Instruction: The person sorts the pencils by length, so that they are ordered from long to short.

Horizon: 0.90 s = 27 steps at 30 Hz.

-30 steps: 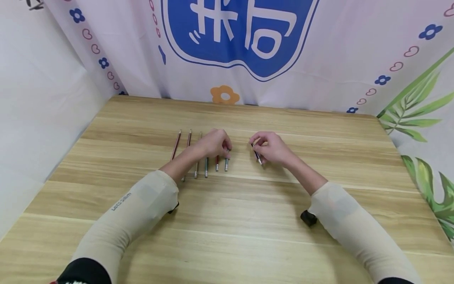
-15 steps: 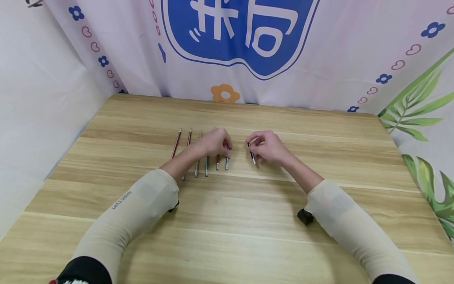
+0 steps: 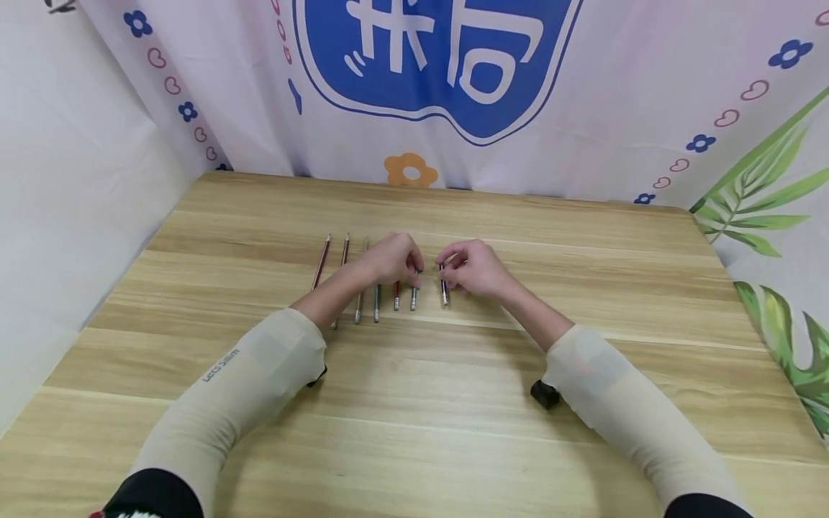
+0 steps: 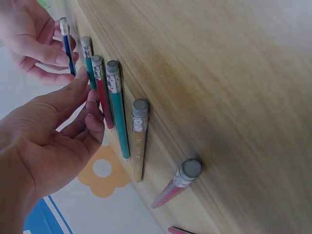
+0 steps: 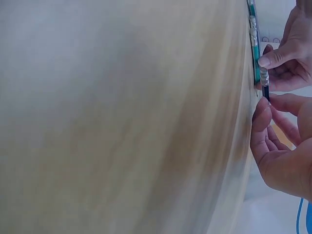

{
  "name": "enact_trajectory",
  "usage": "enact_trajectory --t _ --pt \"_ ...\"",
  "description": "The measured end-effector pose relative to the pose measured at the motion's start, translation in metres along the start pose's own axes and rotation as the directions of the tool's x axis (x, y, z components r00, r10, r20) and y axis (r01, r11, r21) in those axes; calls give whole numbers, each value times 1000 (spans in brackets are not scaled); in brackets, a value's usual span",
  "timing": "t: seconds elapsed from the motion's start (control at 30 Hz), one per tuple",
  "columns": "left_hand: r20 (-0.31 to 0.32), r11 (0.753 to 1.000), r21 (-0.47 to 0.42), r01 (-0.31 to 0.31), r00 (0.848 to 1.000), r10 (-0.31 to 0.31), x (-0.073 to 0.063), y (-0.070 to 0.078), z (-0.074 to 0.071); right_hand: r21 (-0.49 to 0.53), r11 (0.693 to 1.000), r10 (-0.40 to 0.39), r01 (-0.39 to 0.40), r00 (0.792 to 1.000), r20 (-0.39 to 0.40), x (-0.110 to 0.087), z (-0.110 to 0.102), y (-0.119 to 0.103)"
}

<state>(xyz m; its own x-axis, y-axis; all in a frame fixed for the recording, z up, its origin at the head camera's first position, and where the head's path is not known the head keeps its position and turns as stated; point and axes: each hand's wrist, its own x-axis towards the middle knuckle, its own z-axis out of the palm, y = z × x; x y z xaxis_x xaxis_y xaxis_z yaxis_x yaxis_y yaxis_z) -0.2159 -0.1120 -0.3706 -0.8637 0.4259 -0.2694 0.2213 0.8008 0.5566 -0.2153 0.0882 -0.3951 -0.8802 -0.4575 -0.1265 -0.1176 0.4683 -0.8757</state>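
In the head view, my left hand [image 3: 395, 260] pinches a green pencil [image 3: 414, 296] that lies at the right end of a row. Just right of it, my right hand [image 3: 478, 269] holds a dark blue pencil [image 3: 444, 290] between thumb and fingers, its eraser end towards me. A gap separates these two pencils. Under and beside the left forearm lie a red pencil [image 4: 103, 95], another green pencil [image 4: 118, 117], a gold pencil [image 4: 138, 151] and two dark red pencils, one of them the leftmost pencil [image 3: 320, 265]. My left hand and forearm hide parts of the row.
The wooden table [image 3: 414, 417] extends around both arms. A white curtain [image 3: 259, 129] with a blue emblem hangs along its back edge, and a leaf-patterned cloth [image 3: 771, 216] is at the right. A black wrist camera [image 3: 545, 393] sits under the right sleeve.
My right hand has moved left with the dark blue pencil, bringing it closer to the row. The pencil has turned from slanted to nearly parallel with its neighbour. My left hand has stayed put.
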Motion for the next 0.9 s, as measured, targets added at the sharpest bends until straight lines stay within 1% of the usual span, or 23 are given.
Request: enact_trajectory --t 0.27,0.5,0.7,0.9 --pt "11 1000 -7 4 1000 -4 0 0 -1 -57 998 -13 14 1000 15 5 6 -3" --pt "14 1000 -5 -1 1000 1 0 0 -1 -179 983 -31 27 999 -16 8 11 -5" --pt "19 1000 -13 2 1000 -1 -1 0 -1 -204 979 -29 23 999 -24 8 14 -7" --pt "14 1000 -25 -3 1000 3 -1 0 -1 -226 973 -41 36 999 -18 9 15 -7"
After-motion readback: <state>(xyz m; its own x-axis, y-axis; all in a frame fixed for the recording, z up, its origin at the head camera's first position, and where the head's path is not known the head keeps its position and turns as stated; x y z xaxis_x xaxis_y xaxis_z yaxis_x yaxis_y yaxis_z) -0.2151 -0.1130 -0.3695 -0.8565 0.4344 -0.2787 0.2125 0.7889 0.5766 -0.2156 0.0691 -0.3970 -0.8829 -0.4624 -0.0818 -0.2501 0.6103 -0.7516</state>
